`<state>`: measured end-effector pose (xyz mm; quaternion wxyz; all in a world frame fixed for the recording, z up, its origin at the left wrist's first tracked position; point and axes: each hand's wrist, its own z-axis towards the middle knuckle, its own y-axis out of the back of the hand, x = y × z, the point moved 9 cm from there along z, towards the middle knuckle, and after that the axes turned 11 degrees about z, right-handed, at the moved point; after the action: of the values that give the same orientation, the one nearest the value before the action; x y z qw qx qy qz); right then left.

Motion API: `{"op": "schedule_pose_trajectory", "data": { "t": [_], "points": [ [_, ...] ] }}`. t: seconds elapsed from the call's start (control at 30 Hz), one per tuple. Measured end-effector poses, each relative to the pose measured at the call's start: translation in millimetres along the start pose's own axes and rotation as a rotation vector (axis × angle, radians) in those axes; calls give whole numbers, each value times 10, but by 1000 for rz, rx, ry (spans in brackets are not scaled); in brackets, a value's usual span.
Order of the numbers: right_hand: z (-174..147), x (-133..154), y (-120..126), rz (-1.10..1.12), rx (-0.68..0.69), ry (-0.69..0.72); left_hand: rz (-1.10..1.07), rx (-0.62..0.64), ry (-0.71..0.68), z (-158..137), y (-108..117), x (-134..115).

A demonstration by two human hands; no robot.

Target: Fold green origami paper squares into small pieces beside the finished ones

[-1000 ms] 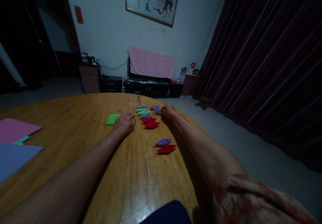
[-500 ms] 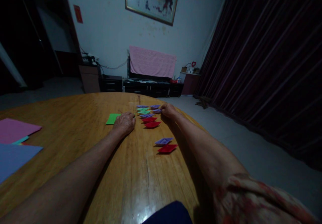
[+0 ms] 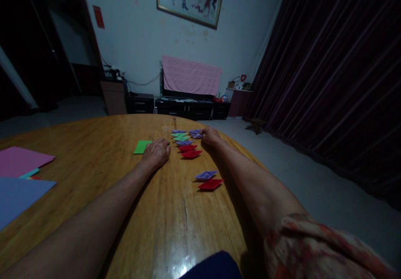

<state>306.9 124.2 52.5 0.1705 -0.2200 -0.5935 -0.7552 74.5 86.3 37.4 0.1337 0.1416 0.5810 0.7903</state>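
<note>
My right hand (image 3: 211,137) is at the far right of the table, its fingers closed on a small purple paper boat (image 3: 196,136). Right behind that one sits another purple paper boat (image 3: 194,132). My left hand (image 3: 157,151) lies with curled fingers over a green sheet of paper (image 3: 142,147); a bit of green also shows by its fingertips, and the rest is hidden beneath the hand. Between the hands runs a column of folded boats: a purple boat (image 3: 178,131), green boats (image 3: 180,137), another purple one, and red boats (image 3: 191,154).
Nearer to me are one more purple boat (image 3: 206,175) and a red boat (image 3: 211,184). Large pink paper (image 3: 26,161) and blue paper (image 3: 23,199) lie at the left of the wooden table (image 3: 169,212). Its rounded edge passes close beside my right arm.
The purple boat in my right hand has moved slightly away from me, closer to the one behind it. My left hand keeps its place on the green paper.
</note>
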Motion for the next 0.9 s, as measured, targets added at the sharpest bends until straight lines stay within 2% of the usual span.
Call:
{"op": "schedule_pose_trajectory", "data": {
  "t": [0.27, 0.9],
  "points": [
    [-18, -19, 16, -14, -64, 33, 4, 17, 14, -8, 7, 0],
    [-23, -18, 0, -16, -53, 19, 0, 9, 11, -17, 26, -9]
  ]
}}
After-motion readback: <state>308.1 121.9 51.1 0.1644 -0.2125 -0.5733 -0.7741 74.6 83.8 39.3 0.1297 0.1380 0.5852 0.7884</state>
